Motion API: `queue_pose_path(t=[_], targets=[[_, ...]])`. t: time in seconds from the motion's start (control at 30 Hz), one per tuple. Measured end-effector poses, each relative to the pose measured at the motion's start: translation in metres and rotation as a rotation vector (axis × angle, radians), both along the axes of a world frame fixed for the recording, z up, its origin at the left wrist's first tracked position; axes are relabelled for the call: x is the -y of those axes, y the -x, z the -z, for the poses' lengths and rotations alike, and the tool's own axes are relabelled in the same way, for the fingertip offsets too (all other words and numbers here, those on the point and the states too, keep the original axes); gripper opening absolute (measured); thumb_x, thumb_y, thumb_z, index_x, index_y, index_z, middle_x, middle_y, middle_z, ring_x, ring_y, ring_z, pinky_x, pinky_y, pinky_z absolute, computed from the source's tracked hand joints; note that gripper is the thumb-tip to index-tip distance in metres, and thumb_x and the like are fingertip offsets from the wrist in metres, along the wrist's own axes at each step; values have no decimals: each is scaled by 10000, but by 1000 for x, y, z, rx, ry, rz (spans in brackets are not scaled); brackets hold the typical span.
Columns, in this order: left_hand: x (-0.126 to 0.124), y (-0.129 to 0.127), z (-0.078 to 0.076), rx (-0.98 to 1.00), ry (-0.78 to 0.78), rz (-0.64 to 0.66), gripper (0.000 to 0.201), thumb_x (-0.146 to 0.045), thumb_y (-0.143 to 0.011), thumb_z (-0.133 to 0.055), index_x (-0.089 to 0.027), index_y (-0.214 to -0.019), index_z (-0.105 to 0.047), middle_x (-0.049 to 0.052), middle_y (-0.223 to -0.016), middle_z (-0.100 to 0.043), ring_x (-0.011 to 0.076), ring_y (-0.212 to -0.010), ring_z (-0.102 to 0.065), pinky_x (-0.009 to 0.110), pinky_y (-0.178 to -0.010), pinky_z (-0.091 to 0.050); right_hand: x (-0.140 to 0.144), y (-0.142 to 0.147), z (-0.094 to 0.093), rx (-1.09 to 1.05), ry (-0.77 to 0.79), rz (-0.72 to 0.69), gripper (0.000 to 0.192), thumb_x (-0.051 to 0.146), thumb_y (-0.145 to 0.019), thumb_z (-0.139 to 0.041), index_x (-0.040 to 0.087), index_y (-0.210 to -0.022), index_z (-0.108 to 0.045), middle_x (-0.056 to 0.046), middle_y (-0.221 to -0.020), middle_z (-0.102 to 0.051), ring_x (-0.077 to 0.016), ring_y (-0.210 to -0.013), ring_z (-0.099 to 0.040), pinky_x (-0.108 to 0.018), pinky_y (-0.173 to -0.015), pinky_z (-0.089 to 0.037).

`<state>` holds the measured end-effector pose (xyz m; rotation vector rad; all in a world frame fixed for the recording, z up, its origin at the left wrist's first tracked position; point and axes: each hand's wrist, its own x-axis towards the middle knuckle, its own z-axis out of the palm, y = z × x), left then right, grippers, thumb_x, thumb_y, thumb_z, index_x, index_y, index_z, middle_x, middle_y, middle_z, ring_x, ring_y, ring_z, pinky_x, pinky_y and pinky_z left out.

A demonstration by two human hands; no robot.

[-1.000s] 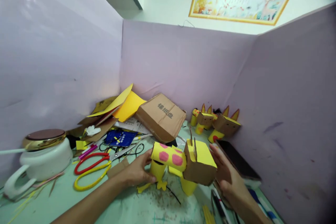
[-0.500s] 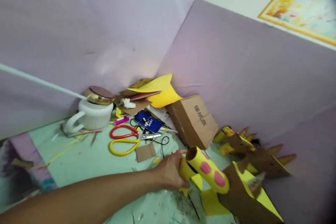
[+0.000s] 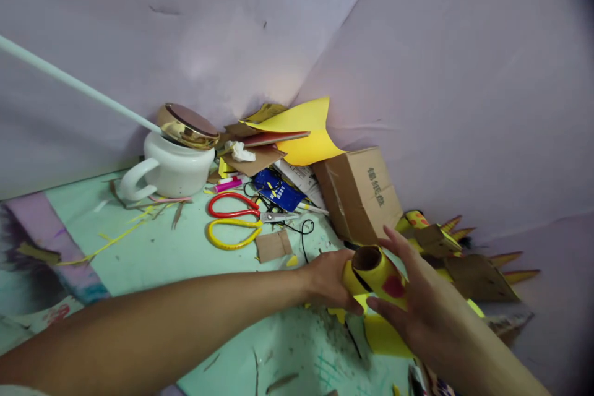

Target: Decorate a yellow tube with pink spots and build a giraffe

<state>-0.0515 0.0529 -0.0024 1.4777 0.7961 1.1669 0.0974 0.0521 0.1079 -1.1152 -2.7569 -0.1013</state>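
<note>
My left hand (image 3: 331,281) is closed on a yellow paper-covered tube low over the table, its fingertips partly hidden. Right beside it stands a second yellow cardboard tube (image 3: 383,275) with a red spot, its open end facing up toward me. My right hand (image 3: 417,306) curves around this spotted tube, thumb in front and index finger stretched behind; the other fingers are hidden. Beneath the hands lies a piece of yellow paper (image 3: 385,337). To the left are scissors (image 3: 236,221) with one red and one yellow handle, and a small cardboard square (image 3: 273,246).
A brown cardboard box (image 3: 359,195) stands at the back, beside yellow paper sheets (image 3: 306,136) and a blue packet (image 3: 279,190). A white mug (image 3: 179,164) with a gold-rimmed object on top is at the left. Spiked cardboard figures (image 3: 477,275) lean along the right wall.
My right hand has come in from the right, around the spotted tube. That tube now points more upright. My left hand keeps its hold, and the view has shifted downward.
</note>
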Motion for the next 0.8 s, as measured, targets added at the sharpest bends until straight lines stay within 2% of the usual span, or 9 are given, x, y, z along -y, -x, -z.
queue_pose_path(t=[0.17, 0.3, 0.47, 0.63, 0.8], targets=[[-1, -3, -7, -243, 70, -16, 518, -202, -506, -768, -176, -1010, -654, 19, -955, -700, 244, -875, -636, 333, -783, -505, -3, -11, 9, 37, 30, 45, 671, 257, -823, -525, 154, -1435, -272, -138, -1103, -670, -241, -823, -697, -306, -581, -566], [0, -5, -9, -262, 106, -41, 497, -155, -492, -757, -157, -980, -663, 10, -896, -692, 214, -804, -626, 302, -735, -509, -5, -16, 14, 47, 11, 18, 597, 244, -860, -476, 140, -1424, -308, -120, -972, -702, -255, -812, -704, -337, -616, -572], [-1, -6, -3, -186, 108, -69, 521, -139, -482, -769, -162, -991, -663, -4, -884, -683, 204, -820, -614, 278, -721, -493, -5, -16, 16, 7, -6, -28, 598, 210, -867, -470, 157, -1438, -298, -128, -1016, -695, -268, -896, -696, -364, -687, -586], [0, -3, -1, -168, 124, -92, 466, -154, -466, -774, -164, -917, -656, -17, -836, -674, 188, -772, -608, 240, -631, -482, -1, -14, 18, -18, 1, -27, 581, 186, -874, -440, 158, -1436, -293, -132, -1080, -674, -267, -1019, -659, -374, -758, -581], [3, 0, -3, -228, 93, -116, 443, -151, -461, -761, -167, -888, -647, -5, -816, -669, 203, -783, -609, 242, -604, -474, 3, -9, 27, -141, -64, -40, 550, 182, -869, -401, 178, -1415, -332, -135, -1154, -646, -260, -1069, -637, -376, -841, -557]])
